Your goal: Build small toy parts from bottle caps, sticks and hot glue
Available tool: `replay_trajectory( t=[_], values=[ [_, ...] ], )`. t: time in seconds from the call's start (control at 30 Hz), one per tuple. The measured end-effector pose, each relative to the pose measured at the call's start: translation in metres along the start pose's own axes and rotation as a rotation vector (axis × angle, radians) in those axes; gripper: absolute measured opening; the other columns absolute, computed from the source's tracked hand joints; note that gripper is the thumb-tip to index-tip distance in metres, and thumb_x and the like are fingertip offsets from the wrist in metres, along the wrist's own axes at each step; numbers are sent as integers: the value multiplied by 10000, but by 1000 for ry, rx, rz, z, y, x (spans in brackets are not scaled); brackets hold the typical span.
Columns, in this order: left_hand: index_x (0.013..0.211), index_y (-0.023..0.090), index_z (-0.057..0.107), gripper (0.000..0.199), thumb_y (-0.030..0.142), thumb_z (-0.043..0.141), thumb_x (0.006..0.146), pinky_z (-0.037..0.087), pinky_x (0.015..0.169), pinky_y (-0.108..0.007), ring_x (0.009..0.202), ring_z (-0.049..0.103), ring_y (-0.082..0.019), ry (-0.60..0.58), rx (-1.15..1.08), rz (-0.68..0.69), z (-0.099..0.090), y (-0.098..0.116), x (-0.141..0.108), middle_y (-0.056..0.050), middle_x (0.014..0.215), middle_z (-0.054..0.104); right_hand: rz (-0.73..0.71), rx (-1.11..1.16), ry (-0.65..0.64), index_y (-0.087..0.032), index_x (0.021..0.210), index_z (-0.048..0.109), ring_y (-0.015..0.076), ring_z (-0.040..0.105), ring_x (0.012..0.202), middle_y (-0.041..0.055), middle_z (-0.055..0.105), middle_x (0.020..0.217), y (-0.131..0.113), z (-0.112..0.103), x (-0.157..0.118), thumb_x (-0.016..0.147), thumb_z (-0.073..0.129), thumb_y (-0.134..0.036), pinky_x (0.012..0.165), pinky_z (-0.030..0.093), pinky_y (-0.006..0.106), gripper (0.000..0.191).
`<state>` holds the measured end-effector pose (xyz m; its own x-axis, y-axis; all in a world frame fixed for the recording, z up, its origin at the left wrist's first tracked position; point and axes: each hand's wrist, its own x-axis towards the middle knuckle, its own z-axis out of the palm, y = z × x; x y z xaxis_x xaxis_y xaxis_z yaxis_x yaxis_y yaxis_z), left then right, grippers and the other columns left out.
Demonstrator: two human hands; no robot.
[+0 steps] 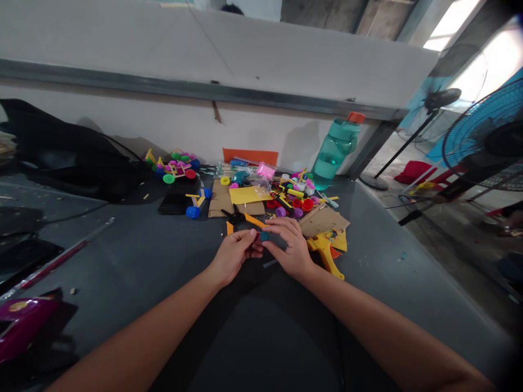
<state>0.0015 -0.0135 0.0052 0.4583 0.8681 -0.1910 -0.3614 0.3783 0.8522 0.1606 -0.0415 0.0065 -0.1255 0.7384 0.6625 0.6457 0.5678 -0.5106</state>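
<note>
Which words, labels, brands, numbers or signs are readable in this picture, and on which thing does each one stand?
There are none that I can read.
Yellowish mark on the magenta object: too blurred to tell whether it holds letters.
Turquoise bottle: no legible text.
Small teal piece at the right hand: no legible text.

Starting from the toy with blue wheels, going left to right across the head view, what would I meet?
Toy with blue wheels, left hand, small bluish piece, right hand, water bottle, fan at the right edge.
</note>
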Motion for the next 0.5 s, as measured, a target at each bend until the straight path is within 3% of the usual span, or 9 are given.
replay_trajectory(
  t=[0.5],
  values=[
    [704, 119, 625, 257, 372, 638, 746, 483, 587, -230, 572, 540, -90, -36, 41, 22, -1, -5, 0, -5, 615, 582, 1, 55, 17, -278, 986, 627, 224, 539, 1037, 40, 646, 1025, -3, 2, -1, 773, 631, -319, 912, 408, 445, 218]
  ],
)
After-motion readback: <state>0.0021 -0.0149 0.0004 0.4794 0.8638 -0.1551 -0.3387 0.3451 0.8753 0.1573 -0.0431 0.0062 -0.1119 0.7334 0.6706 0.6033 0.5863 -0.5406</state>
